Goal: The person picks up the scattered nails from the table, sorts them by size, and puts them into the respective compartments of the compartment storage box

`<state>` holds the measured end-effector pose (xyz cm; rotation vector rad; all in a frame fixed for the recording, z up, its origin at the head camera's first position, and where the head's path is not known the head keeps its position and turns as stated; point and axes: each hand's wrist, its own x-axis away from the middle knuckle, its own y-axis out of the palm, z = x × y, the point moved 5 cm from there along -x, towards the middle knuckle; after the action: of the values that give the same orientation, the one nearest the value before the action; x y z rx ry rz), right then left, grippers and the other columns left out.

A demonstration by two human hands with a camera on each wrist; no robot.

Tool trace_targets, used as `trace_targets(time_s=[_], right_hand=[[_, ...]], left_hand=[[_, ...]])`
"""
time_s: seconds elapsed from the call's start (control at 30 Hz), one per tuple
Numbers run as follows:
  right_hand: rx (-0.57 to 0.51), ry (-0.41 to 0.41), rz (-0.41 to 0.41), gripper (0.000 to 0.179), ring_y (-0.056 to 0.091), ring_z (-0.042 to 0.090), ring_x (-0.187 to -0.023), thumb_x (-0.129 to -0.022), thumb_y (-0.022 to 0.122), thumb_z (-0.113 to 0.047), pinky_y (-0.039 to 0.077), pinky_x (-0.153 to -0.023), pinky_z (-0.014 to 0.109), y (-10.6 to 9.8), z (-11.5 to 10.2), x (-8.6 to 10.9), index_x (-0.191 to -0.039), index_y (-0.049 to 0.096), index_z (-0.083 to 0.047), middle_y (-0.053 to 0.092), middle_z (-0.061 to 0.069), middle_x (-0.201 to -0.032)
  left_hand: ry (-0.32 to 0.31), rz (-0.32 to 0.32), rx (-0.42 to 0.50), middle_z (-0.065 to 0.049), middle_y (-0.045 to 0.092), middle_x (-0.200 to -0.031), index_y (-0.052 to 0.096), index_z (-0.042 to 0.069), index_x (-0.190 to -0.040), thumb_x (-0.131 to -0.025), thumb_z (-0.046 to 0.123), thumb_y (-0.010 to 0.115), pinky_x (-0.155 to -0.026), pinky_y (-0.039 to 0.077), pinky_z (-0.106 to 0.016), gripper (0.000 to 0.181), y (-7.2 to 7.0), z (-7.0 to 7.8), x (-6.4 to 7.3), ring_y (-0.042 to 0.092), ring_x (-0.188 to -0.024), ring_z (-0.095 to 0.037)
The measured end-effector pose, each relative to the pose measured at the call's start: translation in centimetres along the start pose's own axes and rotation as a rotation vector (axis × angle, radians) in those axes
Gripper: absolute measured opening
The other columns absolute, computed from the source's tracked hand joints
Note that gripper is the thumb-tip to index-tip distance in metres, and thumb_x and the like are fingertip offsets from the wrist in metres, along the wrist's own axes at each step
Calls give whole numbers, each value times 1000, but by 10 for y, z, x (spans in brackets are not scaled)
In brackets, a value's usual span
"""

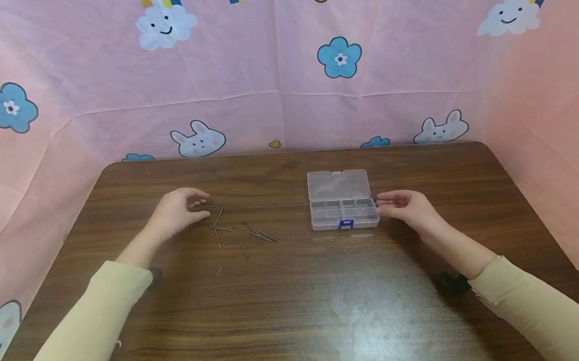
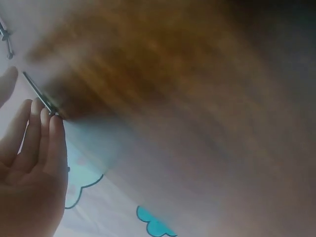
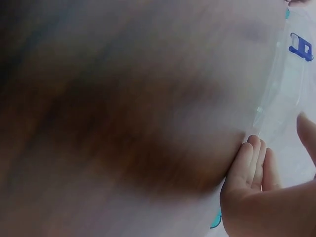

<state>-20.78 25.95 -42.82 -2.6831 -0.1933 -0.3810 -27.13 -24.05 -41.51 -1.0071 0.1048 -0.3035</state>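
My left hand (image 1: 175,211) is low over the table at the left, its thumb and fingers apart around a thin metal nail (image 1: 209,206). In the left wrist view that nail (image 2: 38,93) lies right at the fingertips of the hand (image 2: 34,163), while the thumb stands away from it. My right hand (image 1: 414,209) is beside a clear plastic box (image 1: 321,224), fingertips right at its right end. The box's lid (image 1: 338,185) is folded back, and a blue latch (image 1: 346,223) sits on its front. Dividers split the box into compartments.
Several more loose nails (image 1: 242,247) lie scattered on the brown wooden table (image 1: 289,305), between the left hand and the box. A pink printed cloth (image 1: 239,60) hangs behind the table and along its sides.
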Motion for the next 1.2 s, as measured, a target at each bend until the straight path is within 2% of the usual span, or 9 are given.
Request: trace_targets(time_s=[0.07,0.13,0.3,0.4,0.53,0.6,0.67,0.97,1.2], right_hand=[[12,2,2,57,64,33,-131,-100,75,-25,39,-124,57,0,0,0,-147,58,3,63,26,-147],[21,3,2,56,66,30,-129,-100,75,-25,41,-123,57,0,1,-1,-146,59,2,64,25,-146],[41,-2,-1,53,71,14,-115,-100,76,-24,44,-121,54,0,1,0,-143,62,2,67,24,-142],[59,-12,-3,52,72,5,-106,-99,77,-23,48,-119,51,1,0,1,-142,62,3,68,24,-140],[73,-21,-4,51,70,-1,-100,-99,77,-22,56,-108,33,1,0,1,-141,63,4,70,23,-137],[76,-23,-3,51,69,-2,-99,-99,77,-22,56,-102,24,1,-1,1,-141,63,4,70,23,-137],[80,-24,-2,50,68,-1,-100,-99,77,-22,55,-99,22,1,-1,1,-141,64,3,71,22,-136],[82,-34,-9,49,67,11,-110,-100,76,-24,50,-115,49,2,-1,1,-140,65,2,70,21,-137],[87,-27,-5,48,66,13,-109,-100,76,-24,49,-115,50,2,-1,2,-138,66,3,72,20,-134]], left_hand=[[11,2,-26,-27,67,-135,66,-4,-134,-96,11,77,-109,49,-62,42,1,1,0,63,-125,-47],[17,4,-46,-27,67,-134,67,-4,-133,-95,9,78,-108,50,-62,42,3,3,0,64,-124,-46],[13,13,-56,-26,69,-133,69,-3,-130,-95,8,78,-106,51,-61,38,5,5,-1,65,-121,-45],[12,18,-57,-24,72,-125,72,-2,-125,-95,7,77,-102,53,-58,32,6,6,-2,68,-114,-40],[23,31,-61,-21,75,-115,75,-2,-119,-95,7,76,-96,56,-53,25,6,5,-3,70,-104,-35],[27,41,-61,-20,76,-113,75,-1,-117,-95,6,76,-94,57,-53,23,5,5,-3,71,-102,-34],[29,50,-59,-20,77,-113,76,-1,-116,-95,5,75,-94,57,-53,22,5,5,-2,71,-101,-34],[13,54,-58,-17,78,-102,78,0,-111,-98,4,71,-88,58,-51,15,3,5,-1,71,-94,-30],[17,35,-79,-16,77,-102,77,1,-107,-100,4,67,-88,58,-50,13,5,4,-3,69,-93,-29]])
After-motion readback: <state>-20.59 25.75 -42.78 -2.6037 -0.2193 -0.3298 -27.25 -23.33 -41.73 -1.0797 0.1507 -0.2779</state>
